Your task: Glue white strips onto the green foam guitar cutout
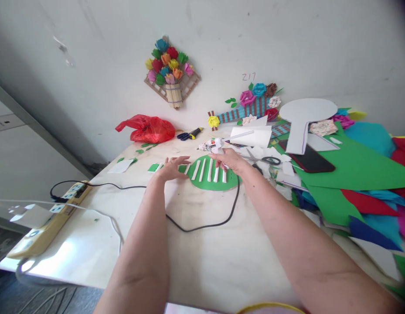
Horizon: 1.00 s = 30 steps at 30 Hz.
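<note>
A green racket-shaped cutout [205,184] lies flat on the table, its round end to the right and its narrow handle to the left. White strips [209,171] run across it in a row. Over the handle, my left hand [171,169] rests with its fingers stretched out, touching the cutout. My right hand [233,160] is wrapped round a white glue gun [218,144] above the round end. The gun's nozzle points left and a glue stick [241,136] sticks out of its back. My right palm hides most of the grip.
A black cord [202,227] loops from the gun to a power strip [63,205] at the left. Behind are a red plastic bag [150,129] and pliers [189,134]. Scissors [266,159], a phone [308,158], a white cutout [307,111] and coloured paper [352,161] crowd the right.
</note>
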### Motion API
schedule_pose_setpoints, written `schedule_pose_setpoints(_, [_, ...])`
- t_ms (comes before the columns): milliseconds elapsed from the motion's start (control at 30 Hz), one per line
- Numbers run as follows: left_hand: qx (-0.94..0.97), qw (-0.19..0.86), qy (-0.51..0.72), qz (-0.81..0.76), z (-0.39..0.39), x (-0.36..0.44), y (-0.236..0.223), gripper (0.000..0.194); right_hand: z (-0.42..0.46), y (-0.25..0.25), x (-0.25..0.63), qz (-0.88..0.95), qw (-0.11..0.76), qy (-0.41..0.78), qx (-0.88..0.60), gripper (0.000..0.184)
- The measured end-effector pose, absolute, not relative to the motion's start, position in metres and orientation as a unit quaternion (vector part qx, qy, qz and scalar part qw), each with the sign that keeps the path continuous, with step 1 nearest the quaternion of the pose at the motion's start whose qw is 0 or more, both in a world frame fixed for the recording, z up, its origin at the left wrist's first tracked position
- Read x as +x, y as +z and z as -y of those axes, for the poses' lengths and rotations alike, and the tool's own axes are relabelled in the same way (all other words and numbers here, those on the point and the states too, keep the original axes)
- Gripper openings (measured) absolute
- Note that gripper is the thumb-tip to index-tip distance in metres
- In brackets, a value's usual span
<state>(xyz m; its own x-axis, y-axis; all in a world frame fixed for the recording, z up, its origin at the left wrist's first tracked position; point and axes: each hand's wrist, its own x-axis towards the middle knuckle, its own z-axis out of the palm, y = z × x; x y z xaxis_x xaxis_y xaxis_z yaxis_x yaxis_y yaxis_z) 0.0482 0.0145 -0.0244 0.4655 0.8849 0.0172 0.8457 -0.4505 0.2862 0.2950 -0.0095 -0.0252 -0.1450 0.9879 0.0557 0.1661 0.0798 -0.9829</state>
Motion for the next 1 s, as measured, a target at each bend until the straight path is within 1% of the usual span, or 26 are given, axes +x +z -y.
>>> schedule_pose_setpoints(200, [0.848,0.096,0.074,-0.516,-0.015,0.0464,-0.0236,0.083,0.0118,-0.0236,0.2945,0.59,0.438,0.468,-0.491,0.029])
schedule_pose_setpoints(433, [0.848,0.082,0.063,-0.519,-0.0172,0.0428,-0.0232,0.086,0.0115,-0.0246,0.2941,0.592,0.434,0.47,-0.49,0.027])
schedule_pose_setpoints(667, [0.846,0.103,0.073,-0.518,-0.0206,0.0416,-0.027,0.089,0.0094,-0.0263,0.2945,0.594,0.43,0.468,-0.493,0.027])
schedule_pose_setpoints(1000, [0.854,0.111,0.087,-0.5,-0.0237,0.0387,-0.0308,0.086,0.0099,-0.0268,0.2942,0.599,0.424,0.465,-0.495,0.024])
